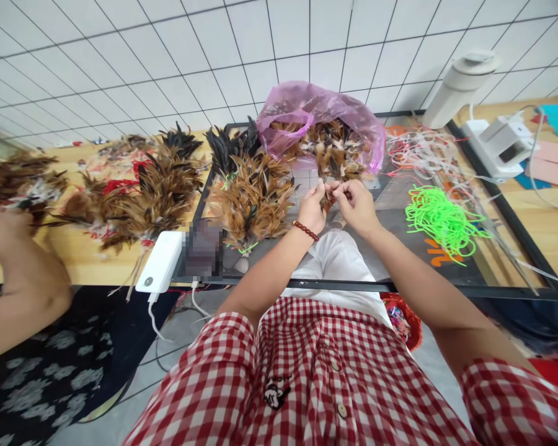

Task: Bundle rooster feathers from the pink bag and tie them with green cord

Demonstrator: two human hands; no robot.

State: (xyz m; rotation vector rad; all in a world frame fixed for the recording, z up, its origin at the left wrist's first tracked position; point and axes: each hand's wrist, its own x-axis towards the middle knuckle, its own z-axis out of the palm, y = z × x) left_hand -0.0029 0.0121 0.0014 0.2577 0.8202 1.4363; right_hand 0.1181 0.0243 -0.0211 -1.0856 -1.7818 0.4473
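My left hand, with a beaded bracelet on its wrist, is closed around a few small brown feathers. Close by on its right, my right hand pinches with thumb and finger at the tops of those feathers; what lies between its fingertips is too small to make out. Just beyond both hands, loose brown feathers spill from a pink plastic bag. To the left of my hands is a large pile of brown feather bunches, with black feathers behind it.
Bright green cords lie right, below tangled clear and red strips. A white bottle and a charger stand back right. A white power bank lies left at the table edge. A co-worker's arm reaches among feathers, far left.
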